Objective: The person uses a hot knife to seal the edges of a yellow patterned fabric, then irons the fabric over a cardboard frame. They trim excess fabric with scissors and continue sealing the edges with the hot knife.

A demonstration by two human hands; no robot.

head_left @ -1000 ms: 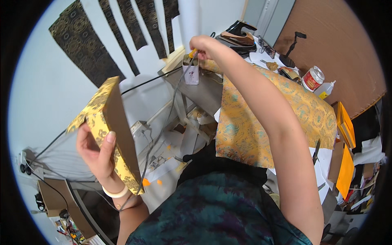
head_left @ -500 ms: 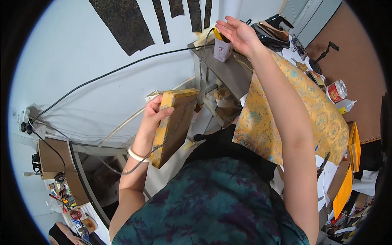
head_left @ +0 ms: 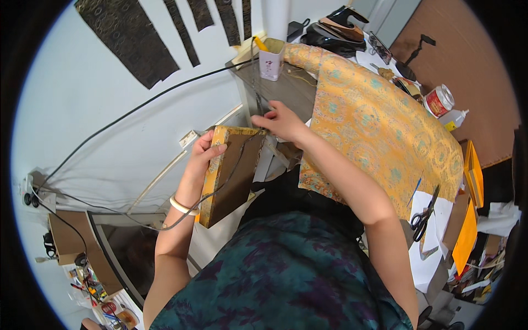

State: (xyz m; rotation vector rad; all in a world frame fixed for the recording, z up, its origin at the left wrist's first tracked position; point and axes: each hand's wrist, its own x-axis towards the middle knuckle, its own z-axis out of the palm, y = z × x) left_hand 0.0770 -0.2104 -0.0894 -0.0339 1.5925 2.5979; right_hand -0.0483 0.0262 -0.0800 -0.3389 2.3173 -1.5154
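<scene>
My left hand [head_left: 206,151] holds a shallow, box-like panel [head_left: 236,176] by its left side, thumb in front. The panel stands tilted, with a plain brown face and yellow brocade edges. My right hand [head_left: 280,122] is beside the panel's upper right corner, its fingers curled and drawn together around a dark cord [head_left: 240,155]. That cord comes down from the desk, crosses the brown face and runs on past my left wrist. A pale bangle [head_left: 181,207] sits on that wrist. The exact fingertip contact is partly hidden.
Yellow patterned brocade [head_left: 379,121] covers much of the desk at right. Scissors [head_left: 422,220] lie on white paper near it. A pale tin [head_left: 271,59], a dark iron [head_left: 336,33] and a jar [head_left: 440,100] stand along the desk. A black cable [head_left: 126,113] runs along the wall.
My right hand has come down from above the desk to the panel's corner, its fingers closing. The cord now lies across the panel's face. The view has shifted slightly.
</scene>
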